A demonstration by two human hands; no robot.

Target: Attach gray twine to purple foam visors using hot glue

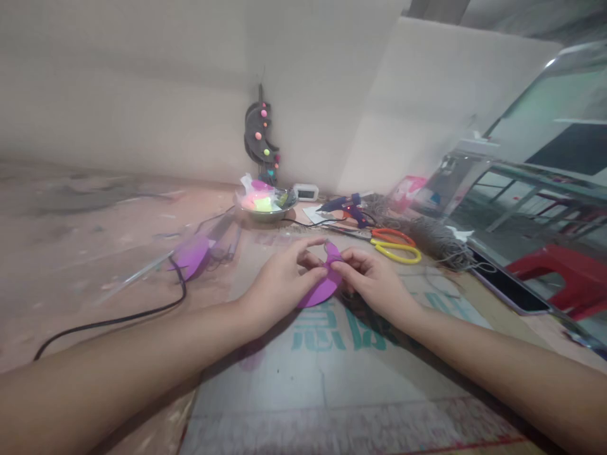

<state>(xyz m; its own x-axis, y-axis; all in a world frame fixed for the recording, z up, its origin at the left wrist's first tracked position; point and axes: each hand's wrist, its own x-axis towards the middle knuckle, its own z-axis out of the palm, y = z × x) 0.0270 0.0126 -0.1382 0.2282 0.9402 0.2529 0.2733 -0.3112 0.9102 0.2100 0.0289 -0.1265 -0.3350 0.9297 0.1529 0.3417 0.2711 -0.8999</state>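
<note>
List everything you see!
Purple piece: one, purple, centre
Second piece: one, purple, left
Cable: unclear count, black, left
Bowl: one, silvery, back
Packets: several, colourful, in bowl
Ornament: one, grey, above bowl
Device: one, white, beside bowl
Scissors: one, orange-yellow handles, right
Glue gun: one, blue, beyond scissors
String: uncounted, grey, right
Package: one, pink, back right
Phone: one, black, right
Stool: one, red, right
Sheet: one, grey, foreground
Near table: one, pinkish, beneath sheet
Left hand, right hand: two, bare, holding purple piece

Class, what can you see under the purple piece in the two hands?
Beneath the purple piece lies a pale sheet with green lettering. The stretch directly behind the piece and fingers is covered, so any lettering there cannot be seen.
</note>
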